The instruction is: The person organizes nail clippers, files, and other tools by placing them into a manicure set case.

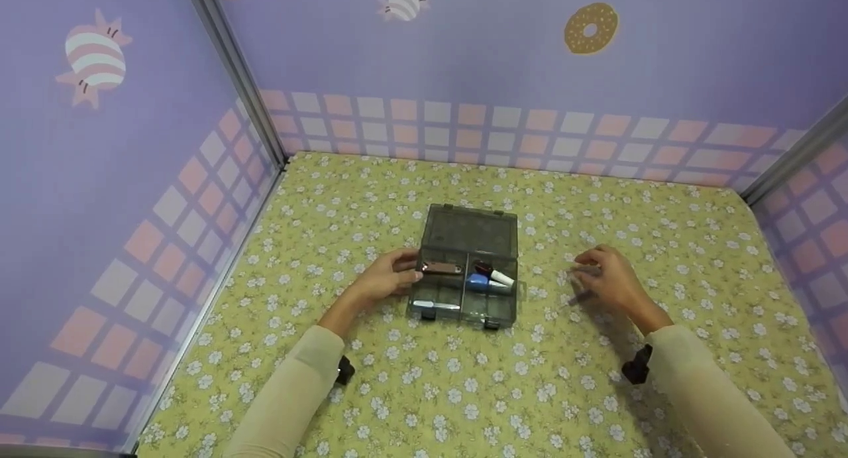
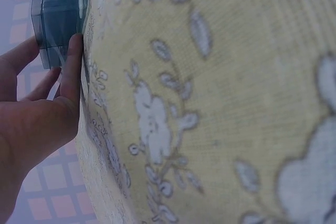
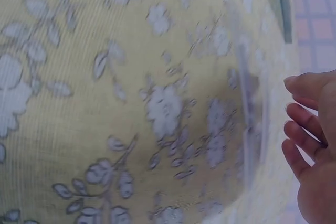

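Observation:
A translucent dark-grey divided plastic box (image 1: 467, 297) lies on the cloth, its lid (image 1: 472, 231) folded back behind it. My left hand (image 1: 387, 276) grips the box's left side. The left wrist view shows the thumb at the top edge and fingers against the wall. In the rear left compartment is a brown bar-shaped item (image 1: 442, 268). The rear right one holds a small white-and-dark item (image 1: 501, 278) and a blue-ended item (image 1: 477, 282). A pale slim item (image 1: 434, 305) shows at the front left. My right hand (image 1: 609, 279) hovers right of the box, fingers loosely bent, nothing visible in them.
A yellow floral cloth (image 1: 411, 378) covers the table. Purple panels with a tiled pattern stand at the back (image 1: 490, 67), the left (image 1: 99, 179) and the right. Black cameras sit at the left wrist (image 1: 344, 370) and right wrist (image 1: 637, 365).

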`<state>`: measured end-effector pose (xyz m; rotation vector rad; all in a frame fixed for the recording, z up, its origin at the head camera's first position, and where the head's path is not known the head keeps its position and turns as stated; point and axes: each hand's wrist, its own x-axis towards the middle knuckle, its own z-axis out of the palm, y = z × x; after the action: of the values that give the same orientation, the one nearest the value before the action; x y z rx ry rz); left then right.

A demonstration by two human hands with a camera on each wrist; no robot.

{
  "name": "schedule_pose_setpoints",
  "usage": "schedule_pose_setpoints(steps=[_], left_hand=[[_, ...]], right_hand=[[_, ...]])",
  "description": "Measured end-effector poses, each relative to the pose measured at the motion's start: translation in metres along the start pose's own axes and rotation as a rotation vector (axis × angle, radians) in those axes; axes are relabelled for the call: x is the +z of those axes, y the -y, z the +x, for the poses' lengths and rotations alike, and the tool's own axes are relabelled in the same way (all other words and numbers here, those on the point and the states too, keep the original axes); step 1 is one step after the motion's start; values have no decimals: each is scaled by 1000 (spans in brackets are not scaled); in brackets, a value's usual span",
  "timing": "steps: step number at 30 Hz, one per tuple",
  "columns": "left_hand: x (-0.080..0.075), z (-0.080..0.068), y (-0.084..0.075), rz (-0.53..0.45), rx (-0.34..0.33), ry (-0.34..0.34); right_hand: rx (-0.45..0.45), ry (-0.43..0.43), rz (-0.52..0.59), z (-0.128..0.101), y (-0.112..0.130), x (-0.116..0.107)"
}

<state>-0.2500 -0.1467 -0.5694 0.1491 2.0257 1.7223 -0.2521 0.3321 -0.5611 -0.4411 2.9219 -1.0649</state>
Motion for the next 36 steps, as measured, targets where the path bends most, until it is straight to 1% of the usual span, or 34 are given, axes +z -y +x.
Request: schedule_pose_setpoints(steps=[2,7,10,14,19,22,24,27,32,36], left_hand=[[0,1,0,2,3,0],[1,2,0,-5,-4,-4],[1,2,0,-2,-5,-4],[1,2,0,16,9,2],[-1,0,0,43,22,6],[-2,0,0,40,15,6],[-2,0,0,37,10,3],[-2,-1,-1,28,8,4],[-3,0,1,20,12,4],[-2,0,1,15,4,11]], right_hand=[[7,2,-17,-1,-4,2],[-18,-11,-101,-1,-9,6],[-7,-13,-130,-1,-10,6],[5,15,-113,-2,-10,5],[-11,40,-74,-3,-10,7],[-7,50,-43,-4,-6,10],[-14,55,-18,-3,1,12],[-46,72,22,-1,19,16],[-137,113,89,6,64,25],[-231,153,109,8,96,41]])
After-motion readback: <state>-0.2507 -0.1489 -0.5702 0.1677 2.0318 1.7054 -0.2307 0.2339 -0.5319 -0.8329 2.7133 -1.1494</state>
